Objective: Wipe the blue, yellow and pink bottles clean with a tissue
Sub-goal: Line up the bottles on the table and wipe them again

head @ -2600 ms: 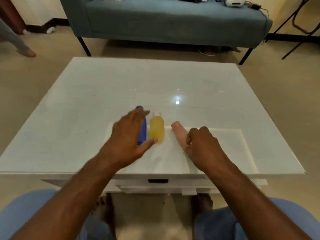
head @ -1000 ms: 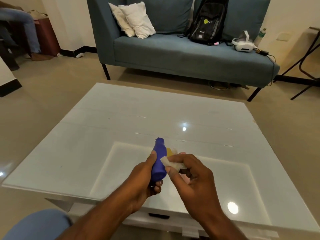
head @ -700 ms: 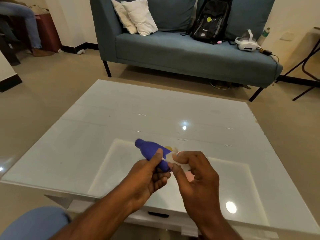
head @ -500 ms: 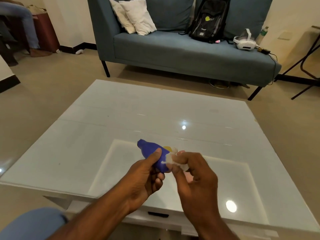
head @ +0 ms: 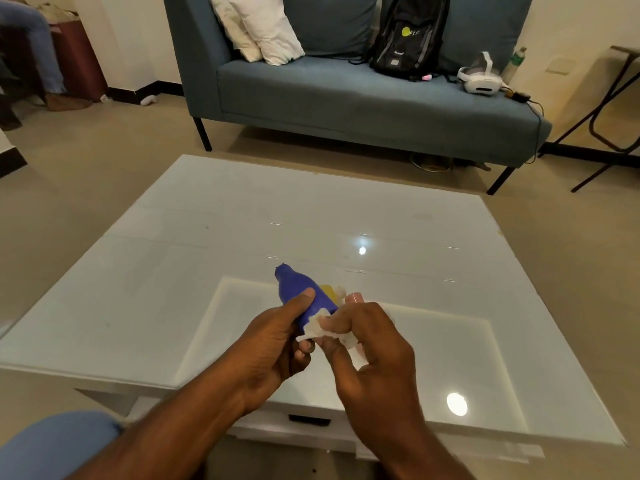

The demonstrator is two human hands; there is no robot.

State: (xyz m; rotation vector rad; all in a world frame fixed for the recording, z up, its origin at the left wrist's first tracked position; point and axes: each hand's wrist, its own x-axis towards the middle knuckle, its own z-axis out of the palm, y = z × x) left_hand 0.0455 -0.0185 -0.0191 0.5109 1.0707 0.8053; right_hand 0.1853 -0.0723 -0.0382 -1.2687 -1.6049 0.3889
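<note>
My left hand (head: 273, 344) grips the blue bottle (head: 298, 289), which is lifted above the table and tilted with its cap up and to the left. A crumpled white tissue (head: 318, 325) is pinched in my right hand (head: 370, 348) and pressed against the bottle's lower end. Behind the blue bottle only slivers of the yellow bottle (head: 328, 290) and the pink bottle (head: 354, 298) show; my hands hide most of both.
The glossy white table (head: 207, 271) reaches to a near edge with a drawer handle (head: 309, 419). A blue sofa (head: 346, 95) stands beyond it with pillows, a black backpack (head: 408, 36) and a white headset (head: 479, 77). A seated person's legs (head: 31, 46) show far left.
My left hand lifted the blue bottle off the table and tilted it left. My right hand took the tissue and slid it down to the bottle's lower end.
</note>
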